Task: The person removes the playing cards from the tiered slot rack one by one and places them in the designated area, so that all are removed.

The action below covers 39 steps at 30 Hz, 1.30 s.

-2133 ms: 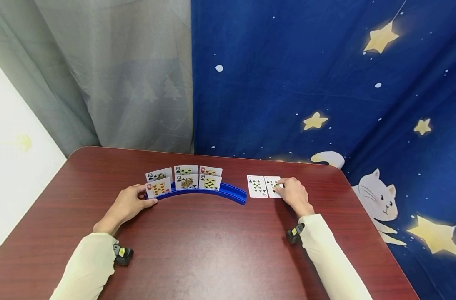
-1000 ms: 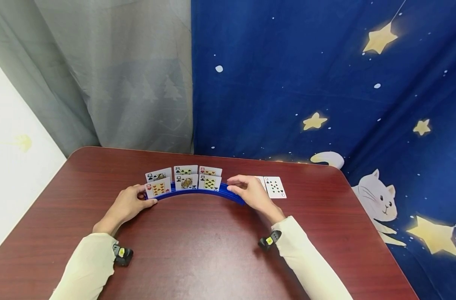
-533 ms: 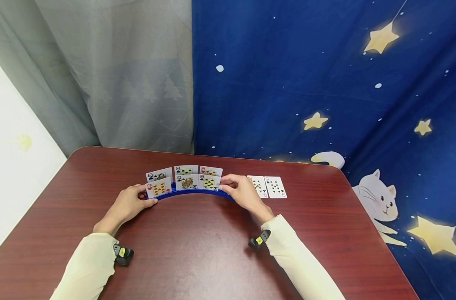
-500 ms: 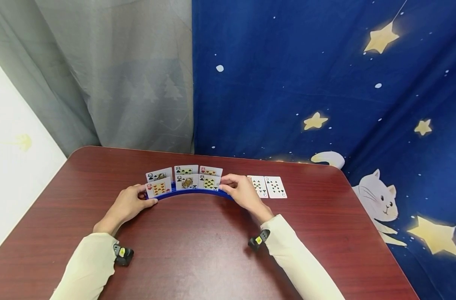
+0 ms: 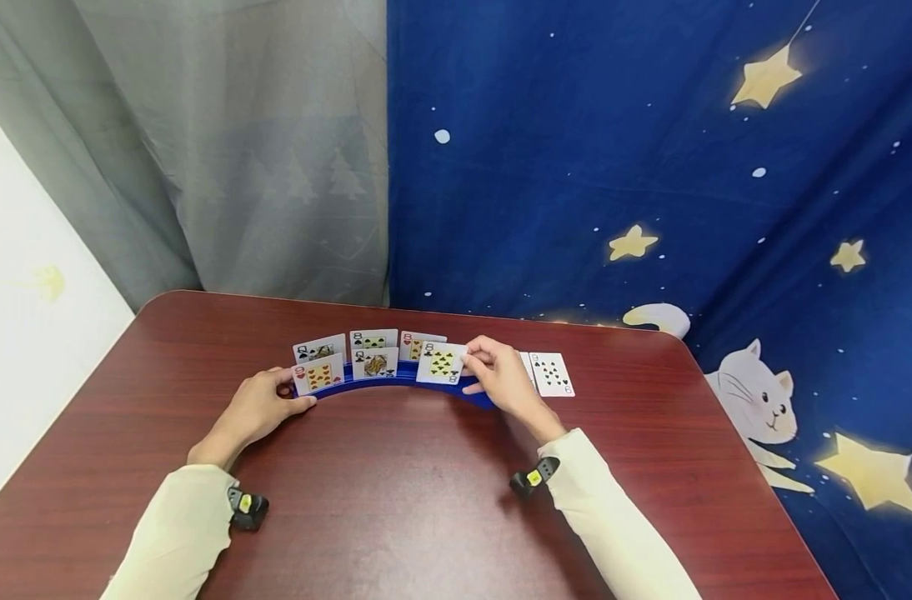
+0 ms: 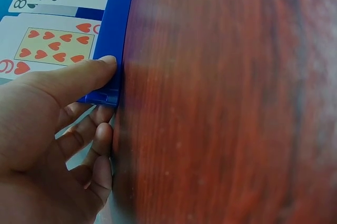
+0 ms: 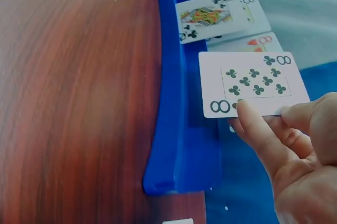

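Note:
My left hand [image 5: 253,410] grips the left end of a curved blue card holder [image 7: 171,145], its thumb on the front rim in the left wrist view. Between thumb and fingers, my right hand [image 5: 504,379] pinches the eight of clubs [image 7: 253,83], face toward me, over the holder's right half. To its left in the front row stand the queen of clubs [image 5: 376,364] and the nine of hearts [image 5: 318,377]. Behind them lean a black queen [image 5: 317,347], a black eight [image 5: 372,338] and the eight of hearts [image 5: 413,347], partly covered by the held card.
Right of the holder a black nine [image 5: 552,375] lies face up on the reddish-brown table [image 5: 396,500]. Another card beside it is mostly hidden behind my right hand. Grey and blue curtains [image 5: 516,208] hang behind the table's far edge.
My right hand left the flat cards at the right and came to the holder. It took the eight of clubs from the front row and moved it rightward. The left hand stayed put.

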Available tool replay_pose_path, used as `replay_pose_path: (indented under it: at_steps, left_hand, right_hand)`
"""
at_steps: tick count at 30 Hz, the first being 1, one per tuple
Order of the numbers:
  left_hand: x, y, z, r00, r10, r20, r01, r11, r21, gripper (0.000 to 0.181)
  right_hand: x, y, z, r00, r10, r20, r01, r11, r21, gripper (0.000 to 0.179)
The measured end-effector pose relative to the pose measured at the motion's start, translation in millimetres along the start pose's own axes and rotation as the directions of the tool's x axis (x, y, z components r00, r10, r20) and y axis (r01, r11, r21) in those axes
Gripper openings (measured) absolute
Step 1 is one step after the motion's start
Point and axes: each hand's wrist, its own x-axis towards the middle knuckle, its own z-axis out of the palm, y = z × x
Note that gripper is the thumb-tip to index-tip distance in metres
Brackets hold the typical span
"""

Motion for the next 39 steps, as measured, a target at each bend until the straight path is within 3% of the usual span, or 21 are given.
replay_pose_path:
  at_steps: [5, 13, 18, 23, 28, 39]
  left_hand:
    - [0.7, 0.5, 0.1, 1.000, -0.003, 0.005, 0.003, 1.000, -0.003, 0.054]
    - [1.2, 1.1, -0.8, 1.000, -0.004, 0.005, 0.004, 1.000, -0.002, 0.053]
    - [1.2, 1.5, -1.6, 1.000, -0.006, 0.010, 0.006, 1.000, 0.003, 0.053]
    - [1.8, 0.9, -2.1, 1.000, 0.000, 0.008, 0.000, 1.000, 0.005, 0.053]
    - [2.1, 0.3, -2.0, 1.000, 0.002, 0.008, -0.002, 1.000, 0.007, 0.052]
    - [2.2, 0.5, -1.0, 1.000, 0.001, 0.010, -0.001, 1.000, 0.009, 0.052]
  right_hand:
    - [-1.4, 1.6, -17.6, 0.998, -0.003, -0.059, 0.005, 0.999, 0.038, 0.007]
    - [-3.1, 6.9, -42.3, 0.988, 0.014, -0.152, -0.021, 0.999, -0.045, 0.015]
    - [-4.1, 10.2, -55.7, 0.981, -0.023, -0.195, -0.003, 0.991, -0.133, 0.007]
    - [-4.0, 15.1, -68.4, 0.968, -0.056, -0.245, -0.018, 0.958, -0.287, 0.008]
    - [-4.5, 24.3, -85.5, 0.951, -0.061, -0.302, -0.079, 0.899, -0.432, 0.017]
    - [-12.0, 46.5, -123.0, 0.932, -0.002, -0.364, -0.193, 0.845, -0.498, 0.023]
